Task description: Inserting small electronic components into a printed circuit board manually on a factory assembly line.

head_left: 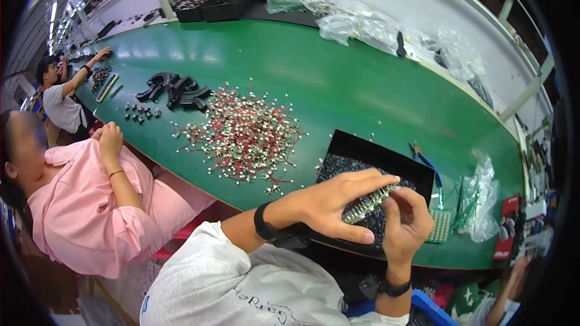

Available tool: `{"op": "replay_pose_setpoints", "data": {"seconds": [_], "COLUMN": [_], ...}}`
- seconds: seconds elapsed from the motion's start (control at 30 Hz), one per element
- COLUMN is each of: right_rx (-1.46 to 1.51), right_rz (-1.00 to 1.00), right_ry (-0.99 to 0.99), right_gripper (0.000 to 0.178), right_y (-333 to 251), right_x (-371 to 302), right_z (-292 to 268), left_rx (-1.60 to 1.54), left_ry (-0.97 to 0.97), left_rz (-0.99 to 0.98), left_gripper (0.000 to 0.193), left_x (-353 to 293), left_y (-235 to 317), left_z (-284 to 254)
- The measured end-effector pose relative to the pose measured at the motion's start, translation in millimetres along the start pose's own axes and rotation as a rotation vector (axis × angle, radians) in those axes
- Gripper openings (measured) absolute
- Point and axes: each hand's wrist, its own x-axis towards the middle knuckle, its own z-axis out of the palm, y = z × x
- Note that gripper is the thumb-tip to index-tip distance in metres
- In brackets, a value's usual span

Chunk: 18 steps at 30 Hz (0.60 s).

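Observation:
My left hand (331,204) grips a narrow strip (367,203) set with rows of small metal pins, thumb under it and fingers over its top. My right hand (406,220) pinches the strip's right end from below. Both hands hover over a black tray (396,158) filled with small dark parts (338,166) near the front edge of the green table (338,78). Each wrist wears a dark band.
A heap of small red-and-white wired parts (244,133) lies left of the tray, with black plastic pieces (175,89) beyond it. Blue-handled pliers (425,157) and a green pinned board (440,225) sit right of the tray. Clear bags (362,24) line the far edge. A person in pink (90,199) sits at my left.

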Motion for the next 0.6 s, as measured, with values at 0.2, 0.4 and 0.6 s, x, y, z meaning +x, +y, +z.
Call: {"op": "replay_pose_setpoints", "data": {"seconds": [0.2,0.4,0.6], "right_rx": [-0.081,0.057,0.054], "right_rz": [-0.15,-0.008,0.035], "right_ry": [0.022,0.098,0.176], "right_gripper": [0.023,0.019,0.017], "right_y": [-2.1,5.1,9.6], "right_x": [25.3,18.5,13.4], "right_z": [18.2,11.3,4.9], "left_rx": [-0.016,-0.295,-0.398], "left_ry": [0.066,0.159,0.263], "left_rz": [-0.085,-0.371,-0.525], "left_gripper": [0.088,0.093,0.103], "left_x": [-1.4,4.6,2.0], "left_y": [6.0,6.6,17.0], "left_z": [-17.2,3.2,5.3]}}
